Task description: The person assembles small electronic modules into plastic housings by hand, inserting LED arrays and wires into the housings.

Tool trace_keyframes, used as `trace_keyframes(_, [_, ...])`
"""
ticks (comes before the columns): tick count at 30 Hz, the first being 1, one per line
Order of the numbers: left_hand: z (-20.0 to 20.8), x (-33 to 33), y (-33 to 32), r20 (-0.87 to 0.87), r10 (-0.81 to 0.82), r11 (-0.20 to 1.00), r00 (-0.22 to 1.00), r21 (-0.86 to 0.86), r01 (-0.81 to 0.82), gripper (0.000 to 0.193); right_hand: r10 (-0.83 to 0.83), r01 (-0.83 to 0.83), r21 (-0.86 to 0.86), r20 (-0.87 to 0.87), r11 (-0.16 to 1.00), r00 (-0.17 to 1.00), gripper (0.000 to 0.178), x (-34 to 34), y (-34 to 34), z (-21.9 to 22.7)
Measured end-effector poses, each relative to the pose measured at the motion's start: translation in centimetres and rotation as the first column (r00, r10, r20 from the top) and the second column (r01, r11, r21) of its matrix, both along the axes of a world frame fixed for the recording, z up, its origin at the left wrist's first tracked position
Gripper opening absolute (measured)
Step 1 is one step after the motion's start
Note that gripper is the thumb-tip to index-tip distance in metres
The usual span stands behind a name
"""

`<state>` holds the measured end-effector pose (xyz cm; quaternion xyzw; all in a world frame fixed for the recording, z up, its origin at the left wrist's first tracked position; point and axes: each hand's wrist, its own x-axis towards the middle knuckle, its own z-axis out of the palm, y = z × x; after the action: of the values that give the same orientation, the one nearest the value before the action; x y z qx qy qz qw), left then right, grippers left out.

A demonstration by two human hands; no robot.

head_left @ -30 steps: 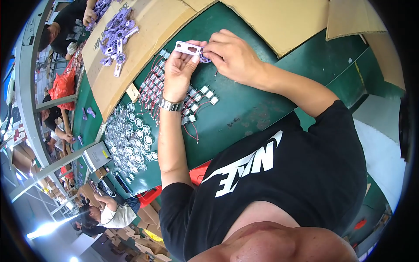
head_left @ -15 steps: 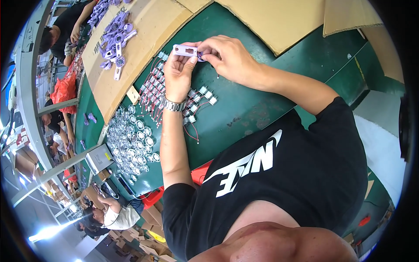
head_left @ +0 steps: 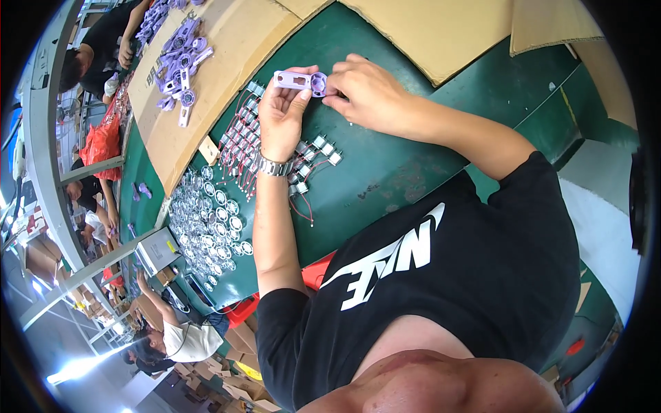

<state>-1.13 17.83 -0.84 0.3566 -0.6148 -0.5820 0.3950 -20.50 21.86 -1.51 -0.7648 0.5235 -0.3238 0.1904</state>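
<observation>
I hold the lilac plastic housing (head_left: 297, 80) in my left hand (head_left: 282, 117) while my right hand (head_left: 365, 93) pinches a fitting into its round end, which I judge needs firm seating next.

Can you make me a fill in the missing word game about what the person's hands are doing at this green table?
1. Both hands hold a small plastic part whose colour is pale ____.
2. The left hand wears a metal ____ on its wrist.
3. The small motors with red wires lie on a table that is ____ in colour.
4. The right hand pinches the part at its ____ end.

Missing words: purple; watch; green; round
</observation>
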Motion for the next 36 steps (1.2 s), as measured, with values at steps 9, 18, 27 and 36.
trace_keyframes(9, [-0.6,0.0,0.3,0.084,-0.04,0.999,0.996,0.006,0.04,0.031,0.041,-0.018,-0.167,0.137,0.986,0.99,0.009,0.0,-0.7,-0.8])
trace_keyframes(18, [-1.0,0.8,-0.6,0.065,0.026,0.999,0.998,0.044,-0.029,0.03,0.038,-0.04,0.091,0.028,0.995,0.999,0.035,-3.0,-2.3,0.2])
trace_keyframes(27, [-0.8,0.9,-0.5,0.076,0.026,0.998,0.997,0.054,-0.031,0.029,0.02,-0.022,-0.112,-0.015,0.994,1.0,0.03,-1.3,-2.5,-2.1])
trace_keyframes(36, [-0.4,0.9,-0.5,0.053,0.06,0.998,0.997,0.034,-0.062,0.029,0.128,-0.092,-0.115,0.358,0.989,0.925,0.033,-0.9,-2.6,-0.9])
